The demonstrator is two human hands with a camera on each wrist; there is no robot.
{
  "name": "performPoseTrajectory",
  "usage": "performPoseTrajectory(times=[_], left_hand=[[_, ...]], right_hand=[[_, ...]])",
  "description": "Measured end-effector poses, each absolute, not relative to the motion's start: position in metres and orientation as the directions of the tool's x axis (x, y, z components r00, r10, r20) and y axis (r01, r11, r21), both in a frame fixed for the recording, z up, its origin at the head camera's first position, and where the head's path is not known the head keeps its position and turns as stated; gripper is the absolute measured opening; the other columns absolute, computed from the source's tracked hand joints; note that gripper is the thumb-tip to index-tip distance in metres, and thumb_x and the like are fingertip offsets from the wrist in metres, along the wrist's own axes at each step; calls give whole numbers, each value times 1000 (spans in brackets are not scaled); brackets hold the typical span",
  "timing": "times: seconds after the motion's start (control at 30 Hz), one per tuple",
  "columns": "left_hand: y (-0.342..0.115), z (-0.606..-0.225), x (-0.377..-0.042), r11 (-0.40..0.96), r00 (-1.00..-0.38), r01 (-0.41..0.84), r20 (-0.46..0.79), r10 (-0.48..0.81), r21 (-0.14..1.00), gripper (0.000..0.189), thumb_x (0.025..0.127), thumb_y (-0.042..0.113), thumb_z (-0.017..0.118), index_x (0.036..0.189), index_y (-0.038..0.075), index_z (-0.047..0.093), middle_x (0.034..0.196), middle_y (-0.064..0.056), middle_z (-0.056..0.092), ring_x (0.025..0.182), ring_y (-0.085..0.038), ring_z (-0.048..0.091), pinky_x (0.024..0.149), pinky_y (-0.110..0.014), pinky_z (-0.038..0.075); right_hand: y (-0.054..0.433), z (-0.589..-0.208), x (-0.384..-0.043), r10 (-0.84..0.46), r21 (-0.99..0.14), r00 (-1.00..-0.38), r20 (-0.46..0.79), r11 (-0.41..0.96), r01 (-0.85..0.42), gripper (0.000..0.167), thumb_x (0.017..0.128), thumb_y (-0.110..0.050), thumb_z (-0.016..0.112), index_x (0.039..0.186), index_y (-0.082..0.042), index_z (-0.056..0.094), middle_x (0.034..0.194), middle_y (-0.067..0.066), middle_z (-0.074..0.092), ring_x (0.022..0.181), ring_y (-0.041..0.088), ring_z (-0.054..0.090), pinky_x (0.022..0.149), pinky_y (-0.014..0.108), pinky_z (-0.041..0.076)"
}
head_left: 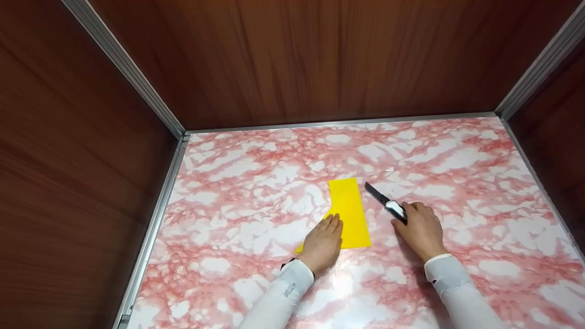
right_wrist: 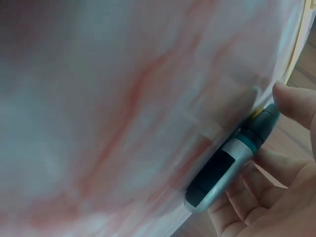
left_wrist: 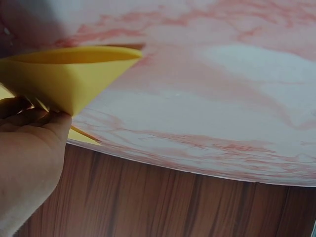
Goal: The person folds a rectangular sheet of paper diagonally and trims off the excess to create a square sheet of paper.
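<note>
A folded sheet of yellow paper (head_left: pixel 353 214) lies on the marble-patterned table, with a slanted edge on its left side. My left hand (head_left: pixel 323 242) rests flat on the paper's lower left part, its fingers stretched out and close together. In the left wrist view, a raised flap of the yellow paper (left_wrist: pixel 81 81) bulges open beside the left hand (left_wrist: pixel 32 153). To the right of the paper, my right hand (head_left: pixel 421 228) holds a utility knife (head_left: pixel 395 209) by its rear end. Its dark blade points away and to the left, apart from the paper. The right wrist view shows the knife's grey-and-black handle (right_wrist: pixel 229 165) between thumb and fingers.
The pink-and-white table (head_left: pixel 256 183) has brown wood-grain panels (head_left: pixel 292 59) at the back, left and right. Metal strips (head_left: pixel 132 77) run along the panel corners and table edge. A small pale scrap (head_left: pixel 389 170) lies beyond the knife.
</note>
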State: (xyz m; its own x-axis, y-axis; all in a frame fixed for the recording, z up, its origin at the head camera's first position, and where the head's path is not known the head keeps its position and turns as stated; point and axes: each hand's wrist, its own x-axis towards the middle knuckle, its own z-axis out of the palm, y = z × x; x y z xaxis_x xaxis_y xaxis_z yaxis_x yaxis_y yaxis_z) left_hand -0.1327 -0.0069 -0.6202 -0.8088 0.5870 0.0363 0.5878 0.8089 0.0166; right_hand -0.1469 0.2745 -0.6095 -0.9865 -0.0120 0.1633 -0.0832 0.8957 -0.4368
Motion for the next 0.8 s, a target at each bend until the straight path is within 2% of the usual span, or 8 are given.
performPoseTrajectory(times=[0.27,0.57,0.7,0.8], left_hand=[[-6,-618,-131,811,-811,585,14,585,16,49,104,30,42,146,4,43,152,-11,37,141,-24,31,113,-34,24],[-7,-613,-134,816,-816,575,-30,578,57,49,101,25,40,147,7,43,153,-8,36,141,-23,31,114,-36,23],[-7,-610,-135,825,-820,560,-94,564,73,53,100,27,39,150,9,38,156,-6,31,143,-23,26,115,-39,18],[-8,-612,-136,825,-820,560,-96,565,72,55,99,29,40,150,10,37,156,-6,30,143,-22,26,115,-41,17]], right_hand=[[275,-607,-153,0,-440,-991,135,896,-60,36,83,-19,76,112,0,68,104,19,57,91,39,51,72,55,42],[274,-607,-149,-13,-432,-987,161,898,-82,38,85,-21,75,114,2,66,99,21,61,87,40,54,73,55,42],[272,-606,-145,-36,-430,-981,190,895,-116,40,85,-22,75,115,1,65,100,21,64,86,40,55,74,55,43],[272,-605,-141,-56,-422,-975,217,895,-145,38,84,-23,76,113,0,66,98,19,66,83,38,55,71,53,42]])
